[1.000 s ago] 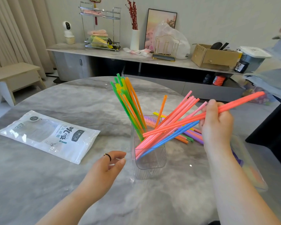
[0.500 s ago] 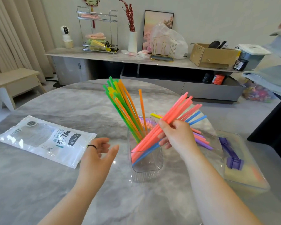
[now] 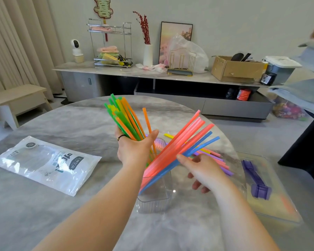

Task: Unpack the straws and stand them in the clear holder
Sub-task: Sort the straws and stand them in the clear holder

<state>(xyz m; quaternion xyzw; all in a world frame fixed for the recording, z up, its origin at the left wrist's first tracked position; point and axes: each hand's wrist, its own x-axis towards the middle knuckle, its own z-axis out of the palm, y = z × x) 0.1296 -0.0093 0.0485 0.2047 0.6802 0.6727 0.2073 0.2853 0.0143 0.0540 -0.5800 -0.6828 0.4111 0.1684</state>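
Observation:
The clear holder [image 3: 155, 198] stands on the marble table [image 3: 62, 124] in front of me. A bunch of green and orange straws [image 3: 122, 116] leans left out of it; my left hand [image 3: 134, 149] cups this bunch from the near side, fingers wrapped partly around it. A fan of pink and blue straws [image 3: 181, 144] leans right out of the holder. My right hand [image 3: 201, 169] is open beside that fan, thumb touching its underside. More loose straws [image 3: 216, 158] lie on the table behind my right hand.
The straws' flat plastic package [image 3: 43, 163] lies at the left on the table. A clear tray [image 3: 272, 192] with a purple part [image 3: 257, 183] sits at the right. A dark piece of furniture [image 3: 306, 145] stands past the table's right edge.
My right hand let go of the pink and blue straws and dropped lower right. My left hand rose from the table and closed around the green and orange bunch.

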